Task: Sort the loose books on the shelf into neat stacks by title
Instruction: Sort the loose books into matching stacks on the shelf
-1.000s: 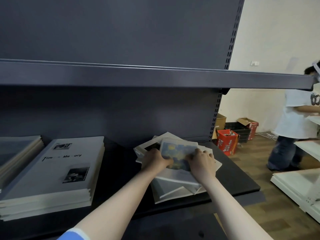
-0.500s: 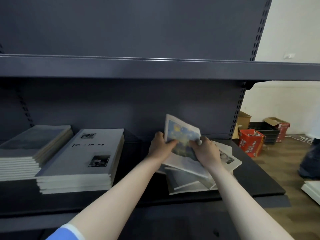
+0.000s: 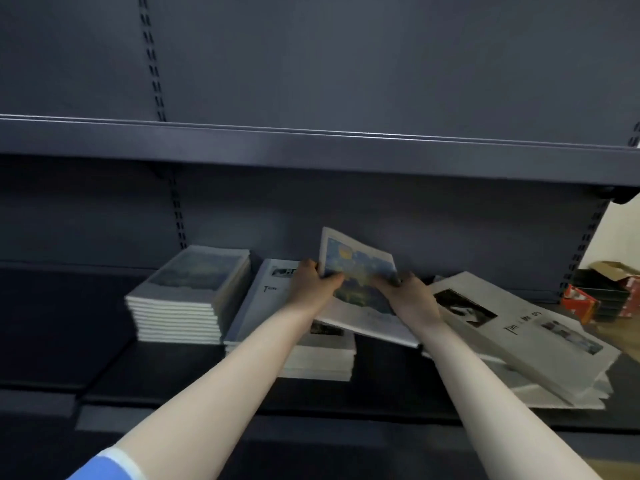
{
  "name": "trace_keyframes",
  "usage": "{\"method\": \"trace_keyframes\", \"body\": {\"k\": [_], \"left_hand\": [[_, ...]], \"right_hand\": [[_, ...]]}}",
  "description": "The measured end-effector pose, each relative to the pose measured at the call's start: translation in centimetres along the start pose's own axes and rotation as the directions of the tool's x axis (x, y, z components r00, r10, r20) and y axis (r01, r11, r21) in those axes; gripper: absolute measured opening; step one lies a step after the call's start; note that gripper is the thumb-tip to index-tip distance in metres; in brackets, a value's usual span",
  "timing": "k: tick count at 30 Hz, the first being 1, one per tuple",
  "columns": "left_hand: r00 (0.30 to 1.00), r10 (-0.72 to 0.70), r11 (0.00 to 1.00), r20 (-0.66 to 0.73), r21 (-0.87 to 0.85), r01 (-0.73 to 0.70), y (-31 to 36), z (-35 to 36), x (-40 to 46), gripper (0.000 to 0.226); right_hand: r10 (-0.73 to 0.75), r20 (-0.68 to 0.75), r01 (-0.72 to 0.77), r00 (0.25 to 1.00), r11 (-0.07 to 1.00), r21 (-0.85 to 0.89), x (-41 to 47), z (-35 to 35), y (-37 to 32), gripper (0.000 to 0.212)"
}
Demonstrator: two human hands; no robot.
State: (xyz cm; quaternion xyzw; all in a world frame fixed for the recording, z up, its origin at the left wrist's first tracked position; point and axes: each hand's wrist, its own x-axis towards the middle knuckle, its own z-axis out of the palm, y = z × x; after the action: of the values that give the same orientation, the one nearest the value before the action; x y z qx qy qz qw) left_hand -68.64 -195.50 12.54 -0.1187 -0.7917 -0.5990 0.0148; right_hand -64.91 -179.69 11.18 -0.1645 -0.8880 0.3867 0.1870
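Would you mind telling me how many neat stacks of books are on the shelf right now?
2. The blue-cover stack stands furthest left; the white-cover stack sits beside it, partly hidden by the left hand. The loose pile on the right is unsorted.

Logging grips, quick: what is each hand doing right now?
Left hand: grips the thin blue-and-yellow-covered book at its left edge.
Right hand: grips the same book's right side.

A short blue sleeve [image 3: 104, 464] with a white cuff edge is worn on the left arm; both forearms and the left hand [image 3: 313, 289] and right hand [image 3: 410, 296] are left bare.
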Motion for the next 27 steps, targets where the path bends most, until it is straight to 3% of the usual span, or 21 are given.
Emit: {"method": "trace_keyframes", "body": {"k": [5,8,12,17,22,27], "left_hand": [[0.999,-0.012,0.997,-0.037,0.078,0.015,-2.8,-8.8,1.3,0.012],[0.999,-0.038,0.996,-0.035,0.085,0.041,-4.3,-13.3,2.3,0.026],[0.999,-0.025,0.981,-0.027,0.192,0.029,-5.5,-18.2,3.2,0.028],[0.999,0.011,0.953,-0.037,0.304,0.001,-6.9,-22.4,4.2,0.011],[0.995,-0.014,0.926,-0.098,0.374,0.050,-7.9,-24.5,4.5,0.033],[0.988,-0.065,0.885,-0.140,0.450,0.122,-9.6,-26.3,5.5,0.035]], "right_hand": [[-0.009,0.045,0.011,0.999,0.999,-0.042,-0.3,7.0,-5.8,0.057],[-0.006,0.079,0.009,0.997,0.999,-0.035,-0.2,10.8,-8.6,0.058],[0.004,0.076,-0.002,0.997,1.000,-0.028,-0.5,15.0,-11.7,0.060],[0.023,0.119,-0.018,0.993,0.999,-0.043,-0.5,18.4,-14.5,0.066],[0.019,0.136,-0.008,0.990,0.997,-0.080,0.1,21.0,-16.2,0.066],[0.031,0.171,-0.014,0.985,0.994,-0.105,0.2,23.2,-17.1,0.070]]}}
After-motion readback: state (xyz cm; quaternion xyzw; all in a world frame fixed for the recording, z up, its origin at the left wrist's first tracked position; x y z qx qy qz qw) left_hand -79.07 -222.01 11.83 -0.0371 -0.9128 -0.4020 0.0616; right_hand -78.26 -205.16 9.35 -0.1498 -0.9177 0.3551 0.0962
